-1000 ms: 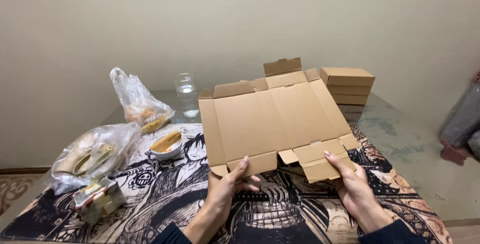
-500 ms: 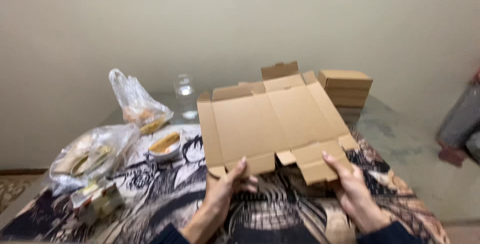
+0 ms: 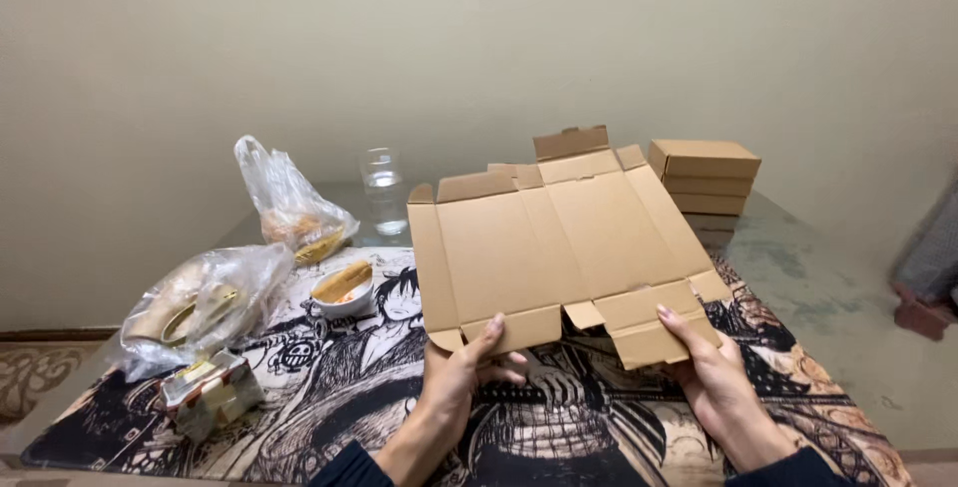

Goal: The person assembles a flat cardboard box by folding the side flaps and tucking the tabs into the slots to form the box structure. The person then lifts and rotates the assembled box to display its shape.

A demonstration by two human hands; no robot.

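A: What do the hands have?

B: 1 flat cardboard sheet [image 3: 559,238], a box not yet folded, with its creases and flaps showing. It is tilted up off the table [image 3: 828,287], far edge higher, so its inner face is turned toward the person.

A: How is it gripped?

B: By the near edge. The left hand [image 3: 461,377] pinches a bottom flap, thumb on the front and fingers behind. The right hand [image 3: 711,372] is closed on the flap beside it, fingers on top. 2 holds set apart look meant to keep the thin sheet from sagging.

A: And around it?

B: A stack of folded boxes [image 3: 705,176] stands at the far right, behind the sheet. A glass of water [image 3: 383,191] stands at the back. To the left lie 2 clear plastic bags [image 3: 205,302] with food in them, a small white bowl [image 3: 342,288], and a small wrapped packet [image 3: 212,394] near the table's edge. A black-and-white printed cloth [image 3: 329,387] covers the near part of the table.
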